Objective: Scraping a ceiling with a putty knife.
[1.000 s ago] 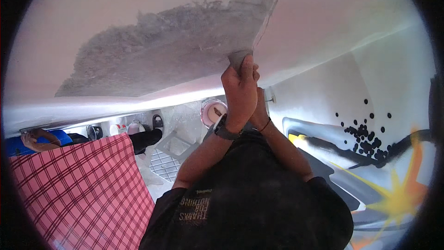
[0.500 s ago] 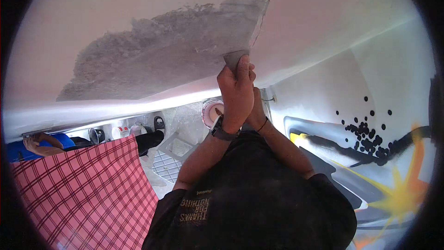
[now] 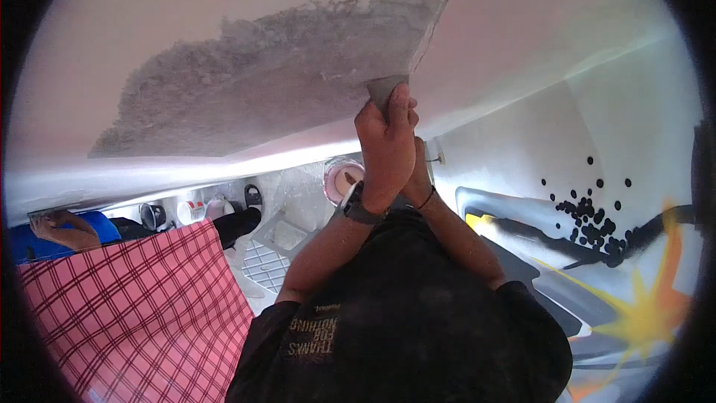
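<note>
My left hand [image 3: 386, 142], with a watch on its wrist, is closed around a putty knife [image 3: 383, 89], thumb pressed along its flat grey blade. The blade lies against the wall at the lower right of a rough grey patch [image 3: 261, 82], beside the patch's slanting right edge. Pinkish-white paint [image 3: 507, 37] surrounds this bare patch. My right hand [image 3: 421, 158] is tucked behind the left, close to its palm and wrist. Its fingers are mostly hidden, so I cannot make out whether it grips the handle too.
To the left, another person's hand [image 3: 51, 225] is at the wall, below a blue sleeve [image 3: 104, 227]. A pink plaid cloth [image 3: 142, 291] covers the lower left. A bucket [image 3: 328, 183] of pinkish material and several containers stand on the floor. Painted graffiti [image 3: 641, 306] marks the right wall.
The view has shifted slightly, and the grey patch appears a little further right. My left hand and the putty knife stay near the patch's lower right corner.
</note>
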`<state>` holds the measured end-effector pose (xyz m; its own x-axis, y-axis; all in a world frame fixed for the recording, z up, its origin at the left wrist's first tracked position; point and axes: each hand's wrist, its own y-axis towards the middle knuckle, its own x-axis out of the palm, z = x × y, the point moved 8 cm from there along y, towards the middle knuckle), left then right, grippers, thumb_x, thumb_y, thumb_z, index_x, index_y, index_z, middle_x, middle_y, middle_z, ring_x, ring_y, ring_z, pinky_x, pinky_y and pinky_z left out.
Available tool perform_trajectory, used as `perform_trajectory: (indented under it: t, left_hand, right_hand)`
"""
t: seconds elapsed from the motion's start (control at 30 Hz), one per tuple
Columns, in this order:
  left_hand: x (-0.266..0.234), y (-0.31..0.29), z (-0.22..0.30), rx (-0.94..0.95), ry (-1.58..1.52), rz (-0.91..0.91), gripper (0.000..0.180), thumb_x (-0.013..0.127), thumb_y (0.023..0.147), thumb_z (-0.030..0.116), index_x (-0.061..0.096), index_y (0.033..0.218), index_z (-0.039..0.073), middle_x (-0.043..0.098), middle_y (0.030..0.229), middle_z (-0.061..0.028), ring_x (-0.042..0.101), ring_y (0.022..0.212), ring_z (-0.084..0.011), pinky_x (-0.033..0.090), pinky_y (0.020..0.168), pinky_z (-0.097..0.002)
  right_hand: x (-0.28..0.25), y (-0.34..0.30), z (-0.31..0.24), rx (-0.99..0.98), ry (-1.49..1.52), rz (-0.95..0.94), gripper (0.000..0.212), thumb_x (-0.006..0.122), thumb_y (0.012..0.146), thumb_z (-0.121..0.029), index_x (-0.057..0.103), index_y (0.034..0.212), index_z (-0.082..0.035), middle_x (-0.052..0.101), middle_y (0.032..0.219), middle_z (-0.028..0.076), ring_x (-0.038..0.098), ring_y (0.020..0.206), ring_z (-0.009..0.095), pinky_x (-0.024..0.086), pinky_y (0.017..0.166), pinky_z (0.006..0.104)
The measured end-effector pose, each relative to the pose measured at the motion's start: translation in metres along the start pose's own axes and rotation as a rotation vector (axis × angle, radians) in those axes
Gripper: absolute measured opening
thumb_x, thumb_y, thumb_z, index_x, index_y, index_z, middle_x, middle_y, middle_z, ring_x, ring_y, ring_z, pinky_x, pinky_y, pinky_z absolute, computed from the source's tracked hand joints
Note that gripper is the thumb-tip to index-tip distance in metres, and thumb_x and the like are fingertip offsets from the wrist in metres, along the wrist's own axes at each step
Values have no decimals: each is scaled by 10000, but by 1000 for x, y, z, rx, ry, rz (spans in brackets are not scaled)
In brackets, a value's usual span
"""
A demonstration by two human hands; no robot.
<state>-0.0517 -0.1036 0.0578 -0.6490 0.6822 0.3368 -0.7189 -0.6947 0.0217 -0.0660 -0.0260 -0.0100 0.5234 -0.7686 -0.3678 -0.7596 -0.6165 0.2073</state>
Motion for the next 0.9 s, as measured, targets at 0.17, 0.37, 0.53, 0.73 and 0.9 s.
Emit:
perform_trajectory:
  t: [0.17,0.37,0.53,0.73,0.9]
  left_hand:
    - [1,-1,-4,-90,-20,12,337,586,969,213,545,722,-14,543,641,-14,454,571,-63,356,505,-231]
    - [2,-4,-14,-13,22,6,328,555,988,276,552,773,27,476,580,19,387,476,-36,262,416,-214]
    - [7,-7,1,-45,43,-37,300,560,978,193,532,753,-5,522,642,-1,441,569,-60,343,501,-236]
    - [6,-3,16,-38,44,-22,298,554,983,195,534,763,-5,540,647,-7,470,575,-60,378,513,-229]
    - [0,-1,-3,-2,41,-102,314,528,999,245,559,800,3,565,644,-27,504,552,-79,399,505,-242]
  right_hand:
    - [-3,2,1,-1,-89,-19,403,679,802,-193,523,1079,54,640,687,219,654,613,351,481,508,386]
    - [-4,-4,4,80,-61,-48,379,673,800,-175,517,1066,46,639,686,216,665,647,360,485,511,401]
    - [-4,-3,-1,-14,-18,-15,337,676,792,-178,540,1013,37,637,690,222,663,664,372,484,514,406]
    - [-5,4,-16,-28,-23,-33,284,666,806,-170,564,959,46,639,694,217,660,643,358,474,506,389]
    - [-8,4,-6,51,148,127,243,653,823,-156,584,938,47,649,672,168,639,627,205,470,531,361]
